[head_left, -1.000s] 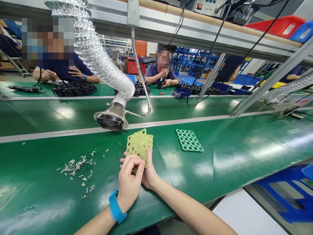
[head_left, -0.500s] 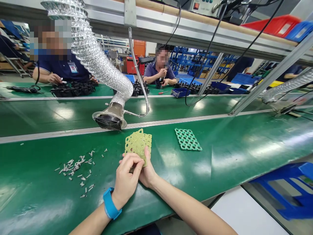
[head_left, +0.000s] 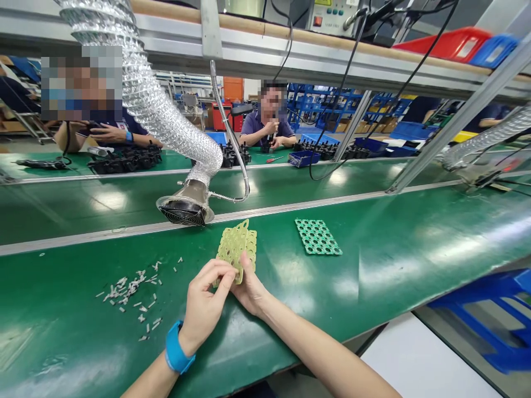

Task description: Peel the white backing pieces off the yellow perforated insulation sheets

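Note:
Both hands are on a yellow-green circuit board panel (head_left: 233,246) with rows of round holes, tilted up above the green bench. At its lower edge, my left hand (head_left: 208,293), with a blue band at the wrist, pinches the panel between thumb and fingers. My right hand (head_left: 250,290) grips it from the right, thumb on the near face and fingers hidden behind. Further yellow-green perforated board shows behind the front face; whether it is a separate panel I cannot tell. Lying flat to the right is a green circuit board panel (head_left: 318,237) with similar rings.
Small white and grey pieces (head_left: 128,287) lie scattered left of my hands. A fume extraction hood (head_left: 185,204) on a silver duct (head_left: 166,105) hangs just beyond the panel. Across the bench (head_left: 290,298), two people sit by black parts (head_left: 124,157). A blue stool (head_left: 489,326) stands at right.
The held panel has turned more edge-on, and my left hand has shifted slightly left and down while still pinching it. Across the bench, the left person's hands have come up.

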A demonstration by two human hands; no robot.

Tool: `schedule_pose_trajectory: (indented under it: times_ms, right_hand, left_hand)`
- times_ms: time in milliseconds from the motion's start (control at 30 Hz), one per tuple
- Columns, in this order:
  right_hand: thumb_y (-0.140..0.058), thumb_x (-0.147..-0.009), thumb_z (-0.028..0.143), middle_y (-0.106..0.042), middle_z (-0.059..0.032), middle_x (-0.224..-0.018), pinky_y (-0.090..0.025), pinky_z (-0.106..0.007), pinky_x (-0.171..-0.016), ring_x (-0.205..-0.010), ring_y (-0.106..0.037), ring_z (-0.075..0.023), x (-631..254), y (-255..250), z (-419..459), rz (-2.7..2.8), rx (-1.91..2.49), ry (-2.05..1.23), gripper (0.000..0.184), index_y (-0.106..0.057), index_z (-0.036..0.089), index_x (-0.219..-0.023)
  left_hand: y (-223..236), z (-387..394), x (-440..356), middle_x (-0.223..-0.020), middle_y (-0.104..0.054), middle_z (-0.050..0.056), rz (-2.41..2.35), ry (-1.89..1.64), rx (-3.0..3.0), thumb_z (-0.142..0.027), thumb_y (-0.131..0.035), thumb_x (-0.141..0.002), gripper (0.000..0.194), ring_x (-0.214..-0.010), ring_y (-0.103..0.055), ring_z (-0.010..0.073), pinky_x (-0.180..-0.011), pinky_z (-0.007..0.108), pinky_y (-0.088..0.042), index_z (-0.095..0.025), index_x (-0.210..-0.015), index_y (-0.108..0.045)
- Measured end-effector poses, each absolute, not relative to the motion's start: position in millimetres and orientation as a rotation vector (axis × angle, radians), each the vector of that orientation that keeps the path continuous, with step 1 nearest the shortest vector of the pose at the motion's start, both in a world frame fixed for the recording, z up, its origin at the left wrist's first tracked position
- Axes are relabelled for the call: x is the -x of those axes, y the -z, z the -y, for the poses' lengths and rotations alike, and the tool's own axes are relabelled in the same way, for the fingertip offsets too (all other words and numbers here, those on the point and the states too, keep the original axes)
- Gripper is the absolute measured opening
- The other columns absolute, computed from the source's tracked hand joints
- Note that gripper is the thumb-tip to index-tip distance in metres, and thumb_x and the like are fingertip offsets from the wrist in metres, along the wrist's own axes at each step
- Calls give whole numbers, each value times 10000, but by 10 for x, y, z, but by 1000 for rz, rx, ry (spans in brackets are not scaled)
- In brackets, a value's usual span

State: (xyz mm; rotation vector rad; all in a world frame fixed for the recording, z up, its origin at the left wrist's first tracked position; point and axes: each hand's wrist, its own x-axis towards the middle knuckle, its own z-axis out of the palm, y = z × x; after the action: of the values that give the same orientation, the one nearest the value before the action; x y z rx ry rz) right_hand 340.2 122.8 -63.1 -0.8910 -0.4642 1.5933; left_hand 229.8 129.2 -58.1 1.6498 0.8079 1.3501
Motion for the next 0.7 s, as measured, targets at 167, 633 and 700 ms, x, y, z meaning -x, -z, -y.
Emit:
schedule_pose_trajectory:
  times_ms: [167,633,700]
  right_hand:
    - [-778,-569,681,-681,-38,-950,-459,-380,-933,-990,-591,-217,-3415,637,-1238,447,903,-1537,628,-667,196,-953]
    - [-785,-566,668,-702,-50,-936,-466,-375,-922,-936,-615,-215,-3469,665,-1245,432,919,-1520,600,-691,187,-912]
    - [-799,-552,654,-708,-46,-936,-476,-388,-924,-949,-624,-229,-3468,673,-1250,415,928,-1516,593,-697,190,-907]
  left_hand:
    - [584,-1331,-2290,-777,-638,43,-790,-1348,-1646,-278,-576,-899,231,-753,-603,162,-669,255,-480,-181,-701,-645]
    - [612,-1304,-2343,-782,-610,39,-786,-1347,-1644,-278,-539,-931,249,-771,-581,161,-728,276,-473,-181,-712,-606]
    - [599,-1298,-2350,-769,-607,36,-798,-1356,-1648,-269,-537,-932,254,-769,-578,159,-736,275,-472,-179,-704,-604]
